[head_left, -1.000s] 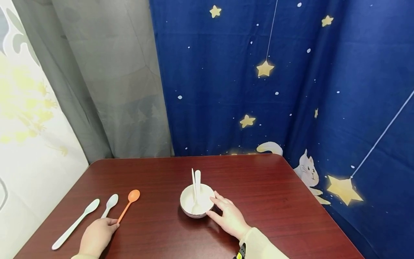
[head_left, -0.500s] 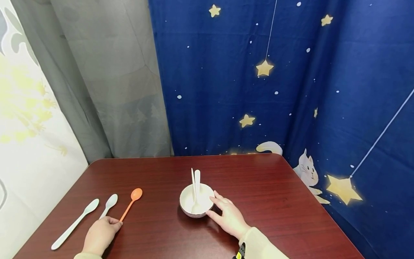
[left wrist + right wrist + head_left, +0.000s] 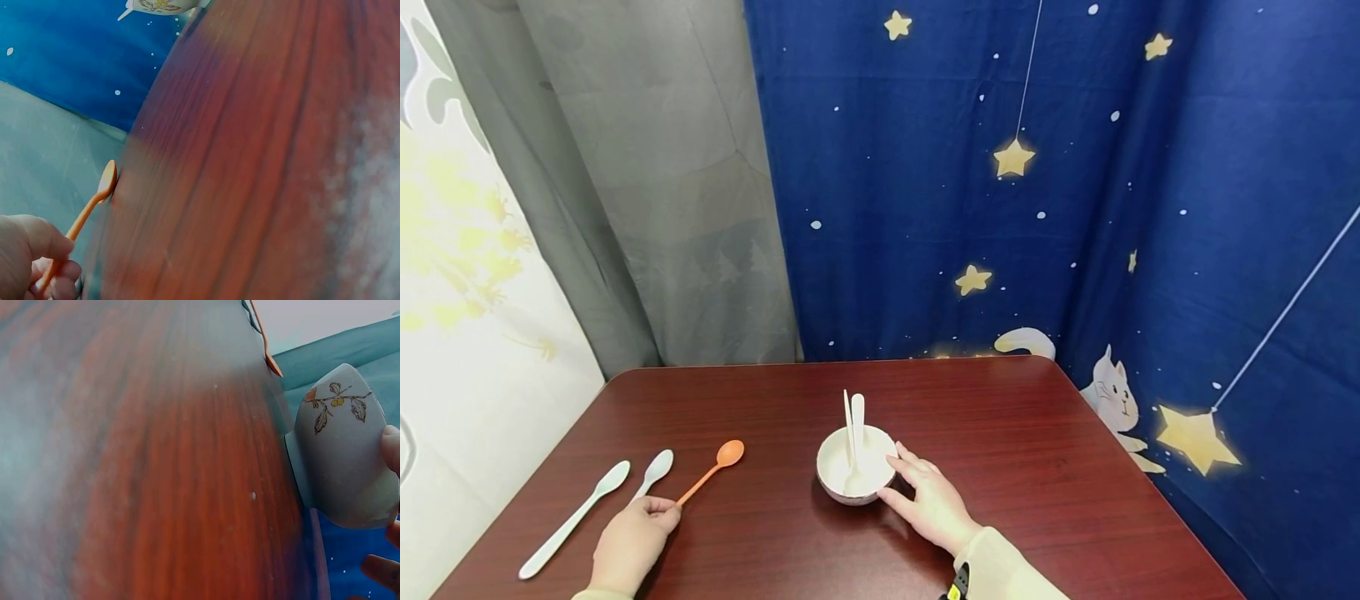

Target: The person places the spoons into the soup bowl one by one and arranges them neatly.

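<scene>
In the head view my left hand (image 3: 634, 537) pinches the handle of an orange spoon (image 3: 730, 453), whose bowl end points away to the right. The left wrist view shows this orange spoon (image 3: 78, 222) between thumb and fingers. Left of that hand lie a pale green spoon (image 3: 574, 521) and a shorter whitish spoon (image 3: 658, 467), its handle partly hidden by the hand. My right hand (image 3: 936, 508) touches the right side of a white bowl (image 3: 832, 467) with spread, fairly straight fingers. Two white utensils (image 3: 858, 412) lean inside it, at least one a spoon.
A dark red wooden table (image 3: 760, 417) carries everything. Behind it hang a grey curtain (image 3: 662, 208) and a blue star-patterned curtain (image 3: 910, 183). Branches and leaves are printed on the bowl's outer wall, seen in the right wrist view.
The orange spoon's bowl end has swung to the right, while the left hand has shifted slightly right. The right hand and white bowl stay in place.
</scene>
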The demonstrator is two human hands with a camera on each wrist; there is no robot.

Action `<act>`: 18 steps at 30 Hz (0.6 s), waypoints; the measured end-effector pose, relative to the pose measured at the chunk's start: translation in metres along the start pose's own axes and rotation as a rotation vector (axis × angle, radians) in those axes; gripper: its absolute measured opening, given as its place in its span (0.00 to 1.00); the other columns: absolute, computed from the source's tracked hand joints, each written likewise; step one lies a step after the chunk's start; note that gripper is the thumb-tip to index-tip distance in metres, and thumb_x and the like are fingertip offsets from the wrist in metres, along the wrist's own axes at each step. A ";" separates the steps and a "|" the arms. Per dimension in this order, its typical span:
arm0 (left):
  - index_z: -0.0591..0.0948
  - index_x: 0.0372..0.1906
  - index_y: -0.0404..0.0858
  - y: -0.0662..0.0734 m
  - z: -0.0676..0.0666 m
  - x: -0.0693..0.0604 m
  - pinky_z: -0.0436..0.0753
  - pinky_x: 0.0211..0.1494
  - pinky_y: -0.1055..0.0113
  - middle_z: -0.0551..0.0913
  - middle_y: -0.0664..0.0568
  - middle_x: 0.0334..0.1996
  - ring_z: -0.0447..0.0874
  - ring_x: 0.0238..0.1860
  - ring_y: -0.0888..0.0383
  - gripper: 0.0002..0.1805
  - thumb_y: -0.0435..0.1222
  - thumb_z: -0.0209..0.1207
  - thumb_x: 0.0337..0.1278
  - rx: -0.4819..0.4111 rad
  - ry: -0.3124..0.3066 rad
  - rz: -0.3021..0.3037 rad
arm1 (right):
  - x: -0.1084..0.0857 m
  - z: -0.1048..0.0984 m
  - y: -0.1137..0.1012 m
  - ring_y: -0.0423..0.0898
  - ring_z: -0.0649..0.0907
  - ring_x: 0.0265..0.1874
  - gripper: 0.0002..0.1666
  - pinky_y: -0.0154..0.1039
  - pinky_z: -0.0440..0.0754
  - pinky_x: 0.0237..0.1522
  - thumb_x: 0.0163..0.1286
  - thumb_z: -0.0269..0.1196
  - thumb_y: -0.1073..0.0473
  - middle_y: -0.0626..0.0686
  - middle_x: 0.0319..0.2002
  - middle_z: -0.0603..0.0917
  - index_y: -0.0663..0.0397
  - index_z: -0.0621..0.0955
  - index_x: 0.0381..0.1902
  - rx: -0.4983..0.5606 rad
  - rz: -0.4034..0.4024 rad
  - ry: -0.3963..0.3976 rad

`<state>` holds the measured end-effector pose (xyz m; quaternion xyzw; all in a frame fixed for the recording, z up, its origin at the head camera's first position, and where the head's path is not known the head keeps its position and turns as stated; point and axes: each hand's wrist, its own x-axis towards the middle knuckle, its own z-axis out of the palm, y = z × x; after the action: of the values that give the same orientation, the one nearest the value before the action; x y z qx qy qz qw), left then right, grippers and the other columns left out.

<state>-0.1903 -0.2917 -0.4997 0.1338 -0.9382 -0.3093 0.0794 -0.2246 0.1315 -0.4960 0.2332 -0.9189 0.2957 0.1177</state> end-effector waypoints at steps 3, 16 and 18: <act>0.83 0.42 0.37 0.001 0.001 -0.001 0.70 0.35 0.54 0.86 0.52 0.33 0.81 0.38 0.49 0.18 0.47 0.57 0.60 -0.057 0.008 -0.039 | 0.000 0.000 0.000 0.57 0.70 0.64 0.36 0.54 0.70 0.61 0.66 0.58 0.35 0.55 0.68 0.69 0.51 0.76 0.63 0.003 0.000 0.001; 0.76 0.54 0.27 0.003 0.010 -0.004 0.76 0.32 0.73 0.80 0.57 0.28 0.74 0.29 0.68 0.21 0.38 0.60 0.62 -0.582 0.084 -0.186 | 0.000 0.000 0.000 0.58 0.70 0.65 0.36 0.54 0.69 0.61 0.66 0.58 0.36 0.56 0.68 0.68 0.52 0.76 0.63 0.010 -0.002 0.004; 0.75 0.54 0.29 0.003 0.010 -0.004 0.76 0.32 0.74 0.80 0.59 0.27 0.75 0.29 0.69 0.19 0.35 0.60 0.62 -0.696 0.087 -0.210 | 0.000 0.001 0.000 0.58 0.70 0.65 0.36 0.54 0.69 0.61 0.66 0.58 0.35 0.55 0.68 0.68 0.51 0.76 0.64 0.009 -0.002 0.003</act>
<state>-0.1893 -0.2827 -0.5060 0.2074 -0.7536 -0.6105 0.1278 -0.2246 0.1313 -0.4967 0.2342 -0.9171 0.3000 0.1186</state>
